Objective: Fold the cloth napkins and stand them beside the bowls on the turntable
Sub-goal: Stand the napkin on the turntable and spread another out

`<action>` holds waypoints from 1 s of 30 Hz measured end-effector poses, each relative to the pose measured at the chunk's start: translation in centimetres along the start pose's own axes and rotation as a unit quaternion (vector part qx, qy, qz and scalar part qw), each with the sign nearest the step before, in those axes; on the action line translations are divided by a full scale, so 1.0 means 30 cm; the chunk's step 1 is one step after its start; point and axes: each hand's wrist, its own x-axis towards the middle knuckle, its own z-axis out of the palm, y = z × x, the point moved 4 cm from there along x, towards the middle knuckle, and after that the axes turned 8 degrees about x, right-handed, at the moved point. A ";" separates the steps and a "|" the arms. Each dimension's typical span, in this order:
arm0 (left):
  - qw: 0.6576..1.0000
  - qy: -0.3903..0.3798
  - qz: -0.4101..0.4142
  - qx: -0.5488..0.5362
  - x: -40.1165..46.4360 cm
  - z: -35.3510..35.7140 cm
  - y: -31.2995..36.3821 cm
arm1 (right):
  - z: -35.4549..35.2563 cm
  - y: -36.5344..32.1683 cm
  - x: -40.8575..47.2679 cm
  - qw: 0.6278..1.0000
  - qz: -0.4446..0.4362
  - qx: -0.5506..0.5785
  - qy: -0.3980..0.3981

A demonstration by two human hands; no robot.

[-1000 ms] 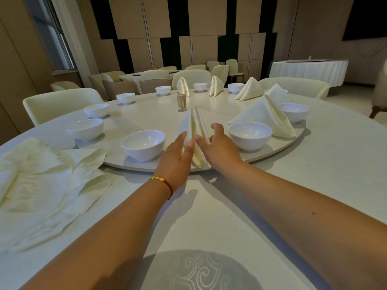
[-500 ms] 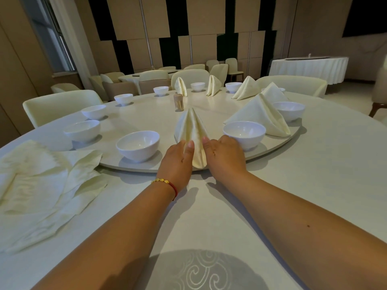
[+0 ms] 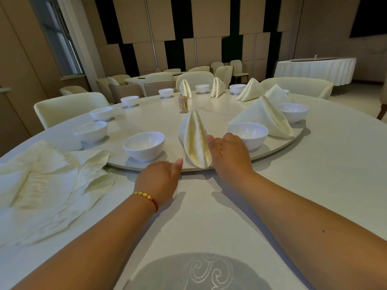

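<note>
The folded napkin (image 3: pixel 195 141) I'm watching stands upright at the near rim of the turntable (image 3: pixel 159 118), a satiny cream cone with soft pleats, between two glossy white bowls (image 3: pixel 144 145). My right hand (image 3: pixel 229 155) rests against its right side, fingers relaxed. My left hand (image 3: pixel 160 181) sits just left of it at the rim, not touching, loosely curled and holding nothing. Crumpled unfolded napkins (image 3: pixel 46 185) lie on the smooth table (image 3: pixel 314 174) at far left.

A cream folded napkin (image 3: pixel 195 141) stands upright at the near edge of the round turntable (image 3: pixel 146 116), between two white bowls (image 3: pixel 144 145) (image 3: pixel 248 132). More folded napkins (image 3: pixel 265 118) stand beside bowls farther round. Unfolded napkins (image 3: pixel 46 185) lie heaped on the table at left.
</note>
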 end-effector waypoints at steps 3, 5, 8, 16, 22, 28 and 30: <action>0.999 0.030 0.029 0.020 -0.022 0.001 0.019 | -0.017 -0.020 -0.006 1.000 -0.007 0.007 0.004; 0.999 0.028 0.032 0.035 -0.024 -0.004 0.036 | -0.028 -0.032 -0.012 1.000 -0.014 0.015 0.010; 0.998 0.022 0.033 0.057 -0.026 -0.008 0.069 | -0.034 -0.051 -0.026 0.999 -0.024 0.030 0.017; 0.997 0.031 0.049 -0.047 -0.042 -0.005 0.169 | -0.007 -0.087 -0.068 0.996 -0.070 0.061 -0.014; 0.977 0.072 0.003 -0.200 -0.071 -0.056 0.115 | 0.001 -0.099 -0.089 0.989 -0.103 0.099 -0.036; 0.973 0.125 -0.109 -0.163 -0.074 -0.084 -0.066 | 0.052 -0.110 -0.116 0.973 -0.105 0.152 -0.138; 0.991 0.026 -0.114 -0.066 -0.065 -0.036 -0.087 | 0.077 -0.119 -0.133 0.962 -0.109 0.161 -0.192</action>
